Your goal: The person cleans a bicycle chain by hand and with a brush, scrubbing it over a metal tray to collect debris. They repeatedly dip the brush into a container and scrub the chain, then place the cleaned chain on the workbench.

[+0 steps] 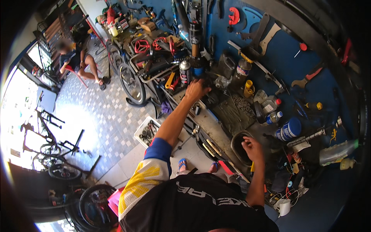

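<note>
Left hand (196, 89) is stretched far out over the workbench (216, 123), fingers curled down onto a dark part (208, 83) at the far end of the bench, right below the upright suspension fork (195, 42) that stands against the blue tool wall (282, 58); whether those fingers actually clamp the part or just press on it, I cannot tell. Just beside that hand, on the bench, a spray can (185, 71) stands upright. Right hand (252, 149) sits at the near end of the workbench, fingers bent over the rim of a dark round tub (239, 145), thumb side toward the bench edge; the grip looks loosely closed on the rim. Further along the bench from the tub, toward the wall, a blue-and-white canister (289, 129) lies tilted among bottles. Off the bench's left side, a white tray of small parts (147, 131) rests on the tiled floor, and well beyond it a person sits on a red chair (75, 71)
</note>
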